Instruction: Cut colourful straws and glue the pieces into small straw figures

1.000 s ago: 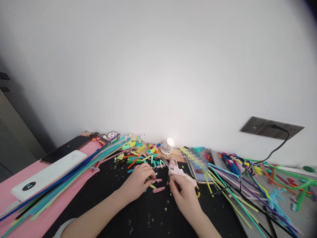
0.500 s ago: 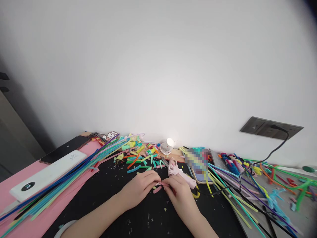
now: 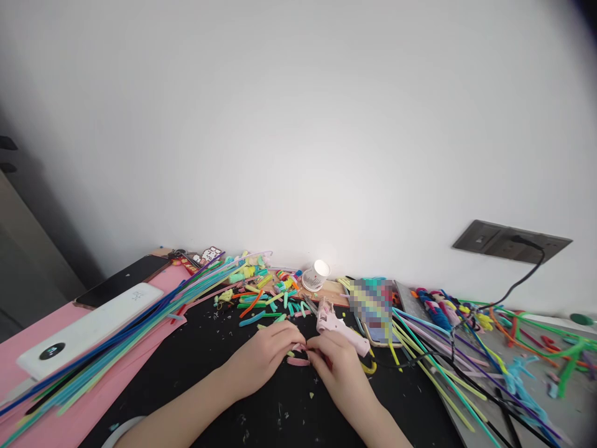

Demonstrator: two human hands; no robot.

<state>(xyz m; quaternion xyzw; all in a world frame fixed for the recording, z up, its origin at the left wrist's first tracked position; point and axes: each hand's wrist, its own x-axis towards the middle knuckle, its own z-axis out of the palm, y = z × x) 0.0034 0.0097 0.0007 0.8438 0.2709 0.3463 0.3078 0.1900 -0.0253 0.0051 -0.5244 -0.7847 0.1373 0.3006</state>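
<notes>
My left hand (image 3: 270,353) and my right hand (image 3: 334,359) meet fingertip to fingertip over the black mat (image 3: 261,414). Both are closed in a pinch on a small pink pipe cleaner (image 3: 297,347), mostly covered by the fingers. Just below the fingertips is another pink pipe cleaner piece (image 3: 297,361). Beyond my right hand lies a pale pink glue gun (image 3: 339,325), its body partly behind the knuckles. Cut pipe cleaner pieces (image 3: 261,305) in green, blue, yellow and orange are scattered beyond my left hand.
A white paper cup (image 3: 320,271) stands by the wall. Long pipe cleaners (image 3: 153,323) and a white power bank (image 3: 93,323) lie left. To the right are a phone (image 3: 383,333), more pipe cleaners (image 3: 438,373) and a black cord (image 3: 517,281) plugged into a wall socket (image 3: 508,241).
The pink piece below the fingertips now lies flatter and slightly lower, with a gap from the pinched one. My hands stay almost in place; their fingertips are slightly closer together.
</notes>
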